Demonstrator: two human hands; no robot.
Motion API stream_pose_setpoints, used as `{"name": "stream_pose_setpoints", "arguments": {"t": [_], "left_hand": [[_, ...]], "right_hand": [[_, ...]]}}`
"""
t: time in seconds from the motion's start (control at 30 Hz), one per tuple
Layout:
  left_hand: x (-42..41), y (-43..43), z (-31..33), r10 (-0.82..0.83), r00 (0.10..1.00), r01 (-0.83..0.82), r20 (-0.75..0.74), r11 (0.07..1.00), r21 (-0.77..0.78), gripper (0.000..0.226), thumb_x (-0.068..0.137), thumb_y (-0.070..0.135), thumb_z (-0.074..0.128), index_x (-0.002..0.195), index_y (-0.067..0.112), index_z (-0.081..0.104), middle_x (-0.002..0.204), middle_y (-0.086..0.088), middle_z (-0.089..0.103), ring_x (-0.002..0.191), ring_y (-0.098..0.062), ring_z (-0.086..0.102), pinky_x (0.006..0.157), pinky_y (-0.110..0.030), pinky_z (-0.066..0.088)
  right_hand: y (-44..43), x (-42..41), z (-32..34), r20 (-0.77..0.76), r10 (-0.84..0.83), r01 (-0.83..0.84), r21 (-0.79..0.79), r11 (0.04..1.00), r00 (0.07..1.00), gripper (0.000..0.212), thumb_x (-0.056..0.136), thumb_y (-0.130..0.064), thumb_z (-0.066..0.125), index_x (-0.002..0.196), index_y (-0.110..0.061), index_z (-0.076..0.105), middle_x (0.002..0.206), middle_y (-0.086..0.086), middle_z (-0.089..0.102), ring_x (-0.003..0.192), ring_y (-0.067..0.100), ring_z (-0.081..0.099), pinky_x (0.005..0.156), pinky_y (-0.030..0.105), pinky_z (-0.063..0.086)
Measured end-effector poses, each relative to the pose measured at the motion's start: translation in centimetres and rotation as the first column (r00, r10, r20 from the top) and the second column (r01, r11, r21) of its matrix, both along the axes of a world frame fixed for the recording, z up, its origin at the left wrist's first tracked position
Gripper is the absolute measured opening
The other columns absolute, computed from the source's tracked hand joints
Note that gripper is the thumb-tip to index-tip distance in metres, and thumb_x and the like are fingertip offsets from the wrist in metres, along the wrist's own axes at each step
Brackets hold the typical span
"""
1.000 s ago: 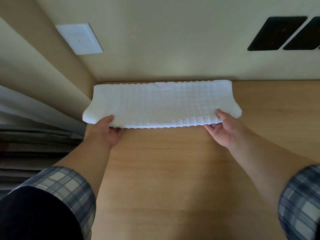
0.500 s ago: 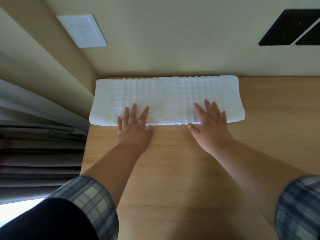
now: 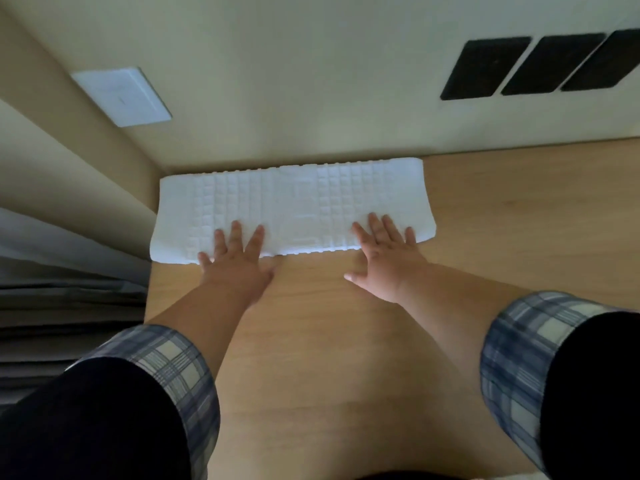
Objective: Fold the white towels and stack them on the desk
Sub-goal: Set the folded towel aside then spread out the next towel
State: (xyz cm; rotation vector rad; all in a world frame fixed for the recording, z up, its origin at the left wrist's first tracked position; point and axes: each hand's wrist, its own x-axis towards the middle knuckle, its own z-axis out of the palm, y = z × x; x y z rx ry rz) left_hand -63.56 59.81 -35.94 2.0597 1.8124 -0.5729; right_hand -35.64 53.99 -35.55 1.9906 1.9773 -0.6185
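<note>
Head camera: our left hand [image 3: 239, 265] and right hand [image 3: 384, 258] lie flat, fingers straight and spread, pressing the white towel [image 3: 294, 202] along its edge farthest from the wall [image 3: 311, 81]. The towel lies lengthwise on the desk [image 3: 346, 341], its other long edge against that wall. A second ago we pinched this edge. Now we grip nothing. Since half a second ago, both palms have slid farther from the wall onto bare desk. We judge this fold laid and smoothed, with a crosswise fold remaining.
</note>
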Motion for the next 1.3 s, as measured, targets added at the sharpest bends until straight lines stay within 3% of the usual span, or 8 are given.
{"name": "stream_pose_setpoints", "arguments": {"t": [0.13,0.27,0.37,0.57,0.67,0.87,1.1,1.3], "left_hand": [[2.1,-1.2,2.5,0.098,0.994,-0.103,-0.055,0.990,-0.098,0.093,0.095,0.059,0.050,0.156,0.037,-0.016,0.164,-0.007,-0.023,0.150,-0.045,-0.007,0.117,-0.060,0.022],[6.0,-4.0,5.6,0.050,0.993,-0.065,-0.110,0.989,-0.135,0.091,0.096,0.059,0.048,0.158,0.030,-0.012,0.165,-0.014,-0.013,0.150,-0.045,0.006,0.116,-0.059,0.027],[10.8,-6.6,7.7,-0.099,0.991,0.091,-0.095,0.992,-0.090,0.087,0.097,0.060,0.046,0.159,0.028,-0.005,0.166,-0.013,-0.002,0.151,-0.037,0.012,0.116,-0.053,0.028],[24.7,-12.8,11.6,-0.362,0.911,0.370,0.196,0.929,-0.005,0.088,0.091,0.052,0.062,0.160,0.026,0.013,0.162,-0.007,0.027,0.144,-0.027,0.034,0.115,-0.040,0.032],[32.4,-18.3,13.6,-0.446,0.858,0.439,0.257,0.894,0.084,0.079,0.094,0.053,0.057,0.158,0.023,0.022,0.159,-0.008,0.032,0.143,-0.027,0.035,0.114,-0.037,0.030],[46.4,-31.7,17.6,-0.588,0.761,0.562,0.272,0.808,0.174,0.067,0.099,0.059,0.040,0.156,0.027,0.027,0.158,-0.005,0.035,0.141,-0.026,0.039,0.113,-0.038,0.033],[61.7,-45.8,21.1,-0.800,0.528,0.754,0.285,0.596,0.275,0.066,0.100,0.055,0.044,0.156,0.025,0.027,0.161,-0.003,0.029,0.145,-0.022,0.031,0.118,-0.034,0.026],[71.3,-52.1,21.9,-0.830,0.417,0.788,0.371,0.534,0.308,0.064,0.101,0.052,0.042,0.156,0.024,0.026,0.162,-0.002,0.026,0.148,-0.020,0.024,0.120,-0.033,0.020]], "right_hand": [[-1.3,3.6,2.4,0.060,-0.221,0.229,-0.191,0.955,0.973,0.102,0.089,-0.077,0.040,0.155,-0.030,-0.021,0.164,0.002,-0.027,0.153,0.027,-0.016,0.121,0.059,0.002],[-5.1,7.6,5.5,0.072,-0.313,0.321,-0.282,0.904,0.947,0.103,0.089,-0.079,0.036,0.159,-0.019,-0.011,0.168,0.006,-0.013,0.155,0.028,-0.004,0.122,0.058,0.004],[-8.5,10.4,8.1,-0.003,-0.376,0.368,-0.201,0.908,0.926,0.098,0.092,-0.076,0.036,0.160,-0.019,-0.004,0.169,0.006,-0.006,0.155,0.027,-0.003,0.122,0.057,0.005],[-18.7,19.4,12.1,-0.050,-0.435,0.434,-0.016,0.901,0.899,0.089,0.095,-0.070,0.038,0.161,-0.021,0.005,0.169,0.005,0.005,0.155,0.028,0.001,0.123,0.053,0.008],[-26.6,25.7,13.8,-0.069,-0.495,0.497,0.015,0.868,0.866,0.086,0.097,-0.067,0.036,0.161,-0.018,0.006,0.168,0.007,0.012,0.154,0.029,0.007,0.123,0.049,0.015],[-45.5,38.4,18.3,-0.172,-0.688,0.707,0.094,0.701,0.705,0.087,0.096,-0.068,0.039,0.161,-0.016,0.013,0.165,0.007,0.023,0.152,0.027,0.018,0.121,0.041,0.023],[-64.0,50.7,22.5,-0.302,-0.835,0.885,0.235,0.403,0.460,0.066,0.094,-0.064,0.049,0.149,-0.027,0.041,0.153,0.004,0.045,0.149,0.031,0.023,0.117,0.049,0.029],[-71.2,57.9,22.9,-0.289,-0.905,0.933,0.275,0.233,0.311,0.082,0.092,-0.070,0.047,0.156,-0.023,0.030,0.162,0.001,0.030,0.154,0.026,0.009,0.120,0.056,0.021]]}}
